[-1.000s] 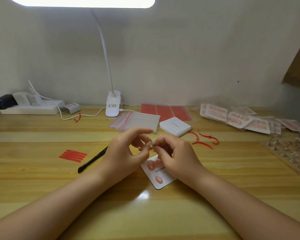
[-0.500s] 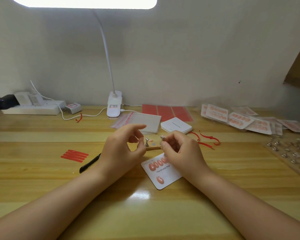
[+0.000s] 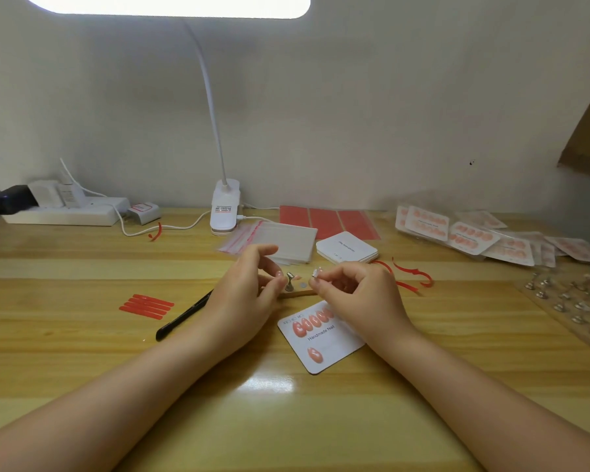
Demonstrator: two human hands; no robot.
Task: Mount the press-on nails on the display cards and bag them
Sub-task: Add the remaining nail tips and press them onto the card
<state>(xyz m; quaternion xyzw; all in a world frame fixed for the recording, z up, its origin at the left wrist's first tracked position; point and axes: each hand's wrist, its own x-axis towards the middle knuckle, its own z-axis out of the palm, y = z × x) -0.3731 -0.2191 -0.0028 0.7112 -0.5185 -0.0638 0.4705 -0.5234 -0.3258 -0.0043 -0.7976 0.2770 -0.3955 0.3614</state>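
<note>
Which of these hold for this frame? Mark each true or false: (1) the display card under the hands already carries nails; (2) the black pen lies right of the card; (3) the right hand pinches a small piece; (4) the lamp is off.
1. The display card already carries nails: true.
2. The black pen lies right of the card: false, it lies left of it.
3. The right hand pinches a small piece: true.
4. The lamp is off: false, it glows brightly.
</note>
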